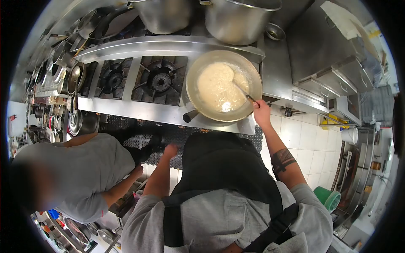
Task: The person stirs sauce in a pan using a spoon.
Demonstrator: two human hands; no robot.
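Observation:
A wide pan [194,99] with a black handle [190,116] sits over the right end of the stove. Inside it is a pale, creamy, lumpy mixture [215,86], with a shiny wet patch near the front. My right hand [261,113] is closed around the handle of what looks like a long-handled spoon [244,91], at the pan's right rim. The spoon's head is sunk in the mixture, so its shape is hidden. Away from the pan, my left hand [171,150] hangs low beside my black apron [219,164], fingers curled, with nothing visible in it.
Two burners [160,80] [114,79] lie left of the pan. Large metal pots [240,23] stand behind it. At my left is another person [93,168] in a grey shirt. Steel drawers [325,86] are on the right; a green bucket [328,198] stands behind my right arm.

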